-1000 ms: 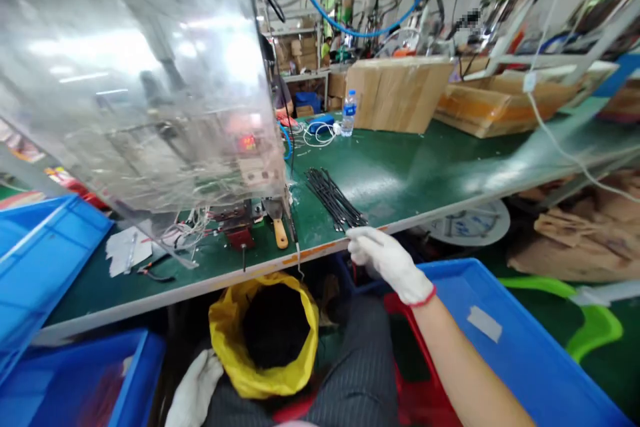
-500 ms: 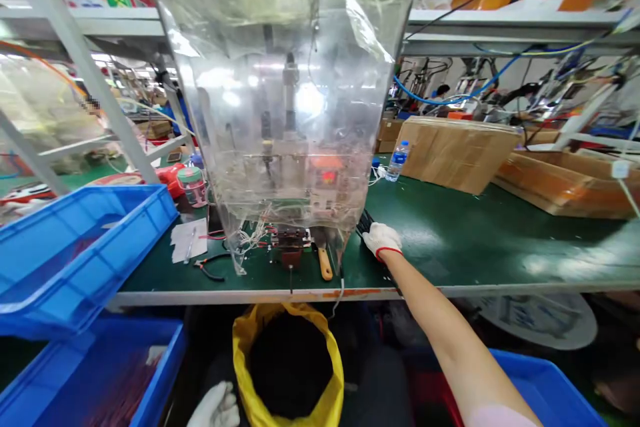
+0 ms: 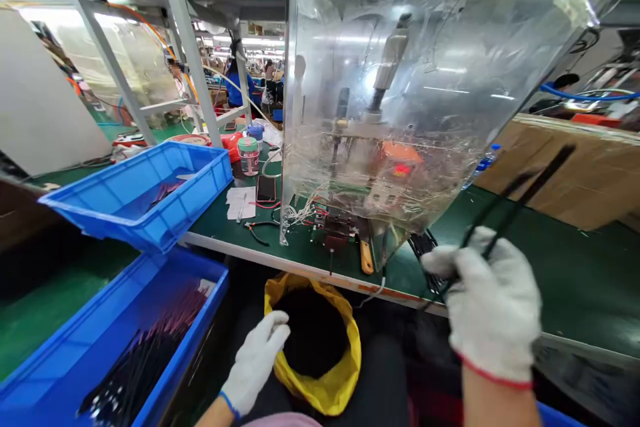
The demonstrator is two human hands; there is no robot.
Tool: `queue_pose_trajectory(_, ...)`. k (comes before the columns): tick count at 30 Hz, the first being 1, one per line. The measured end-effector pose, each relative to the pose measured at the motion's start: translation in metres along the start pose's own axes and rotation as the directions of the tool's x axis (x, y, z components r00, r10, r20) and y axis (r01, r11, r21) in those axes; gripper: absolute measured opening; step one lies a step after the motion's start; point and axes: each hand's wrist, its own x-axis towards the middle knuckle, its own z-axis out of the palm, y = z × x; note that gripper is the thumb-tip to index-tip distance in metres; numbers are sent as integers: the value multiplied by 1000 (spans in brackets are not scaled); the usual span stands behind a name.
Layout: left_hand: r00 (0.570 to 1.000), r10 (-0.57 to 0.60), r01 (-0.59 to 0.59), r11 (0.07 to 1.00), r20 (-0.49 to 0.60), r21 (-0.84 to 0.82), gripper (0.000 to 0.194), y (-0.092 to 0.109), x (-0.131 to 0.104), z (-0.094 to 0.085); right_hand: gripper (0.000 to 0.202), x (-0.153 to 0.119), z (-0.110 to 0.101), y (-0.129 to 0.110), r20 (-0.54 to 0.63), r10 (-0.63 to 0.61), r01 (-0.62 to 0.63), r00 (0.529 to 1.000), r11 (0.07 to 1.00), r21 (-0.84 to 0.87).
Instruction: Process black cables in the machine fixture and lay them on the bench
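Note:
My right hand [image 3: 493, 307], in a white glove with a red cuff, is closed on some black cables [image 3: 533, 193] and raised in front of the bench. They are blurred, so their number is unclear. More black cables [image 3: 423, 247] lie on the bench just behind that hand. My left hand [image 3: 255, 360], gloved in white with a blue cuff, hovers by the left rim of a yellow bag [image 3: 353, 353]. Its fingers are loosely bent and apart, with nothing in them. A small dark fixture [image 3: 337, 227] with wires sits under a clear plastic cover [image 3: 435, 100].
A blue bin [image 3: 195, 187] stands on the bench's left, above a lower blue bin [image 3: 50, 373] holding dark cables. A wooden-handled tool [image 3: 367, 257], pliers [image 3: 259, 233], a phone [image 3: 266, 189] and a lidded cup [image 3: 249, 157] lie around the fixture. Cardboard [image 3: 560, 173] stands at right.
My right hand has lifted from the bench toward me, bringing black cables along. My left hand has risen beside the yellow bag. The view has turned left and tilted.

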Motion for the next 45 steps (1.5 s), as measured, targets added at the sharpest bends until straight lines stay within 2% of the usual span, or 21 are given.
queue_pose_trajectory(2,992,123,-123,992,14,7,43,12,-1,17,51,-45,12,28,45,180,-181,983,983,36)
queue_pose_trajectory(3,980,192,-192,981,47,5,46,14,-1,24,49,-64,18,46,115,279,-287,954,955,69)
queue_pose_trajectory(5,963,241,-243,970,117,6,49,11,-2,36,48,-90,30,85,270,466,-505,842,858,93)
queue_pose_trajectory(7,974,169,-176,984,149,38,50,3,-5,42,54,-106,38,119,368,598,-669,712,737,95)
queue_pose_trajectory(9,988,68,-80,994,138,81,44,-3,-10,42,58,-114,42,142,397,664,-750,634,654,105)
queue_pose_trajectory(10,989,43,-60,992,141,112,37,-4,-13,41,58,-117,43,149,400,680,-769,615,629,112)
queue_pose_trajectory(12,982,43,-77,979,182,187,24,2,-19,39,58,-119,42,153,402,690,-784,601,608,128)
queue_pose_trajectory(15,971,50,-118,951,236,286,20,22,-27,39,56,-113,43,146,397,678,-772,618,620,143)
queue_pose_trajectory(17,968,59,-128,953,245,275,23,35,-29,40,52,-103,46,140,413,660,-763,627,628,155)
queue_pose_trajectory(19,958,57,-110,978,280,179,26,46,-27,44,47,-90,51,134,444,648,-767,619,622,160)
queue_pose_trajectory(21,950,47,-63,997,310,41,28,54,-22,48,40,-76,54,130,473,654,-782,591,609,135)
queue_pose_trajectory(23,950,43,-26,998,311,-60,28,62,-16,52,30,-64,56,127,508,673,-802,537,594,61)
queue_pose_trajectory(26,950,72,-44,994,302,-100,28,74,-7,57,28,-52,55,127,553,707,-819,441,569,-73)
queue_pose_trajectory(27,948,88,-59,993,307,-101,27,77,-4,57,29,-50,55,128,555,717,-826,422,557,-92)
queue_pose_trajectory(29,940,120,-86,989,321,-119,27,80,1,57,30,-44,58,129,542,732,-842,413,533,-78)
queue_pose_trajectory(33,939,147,-100,981,310,-164,30,72,9,53,33,-32,69,133,526,738,-867,423,498,-1)
queue_pose_trajectory(39,976,25,8,989,219,-149,36,48,7,33,28,-18,80,140,565,718,-880,407,474,32)
queue_pose_trajectory(45,989,-45,57,995,138,-83,40,22,11,14,25,-17,83,142,543,726,-875,423,483,35)
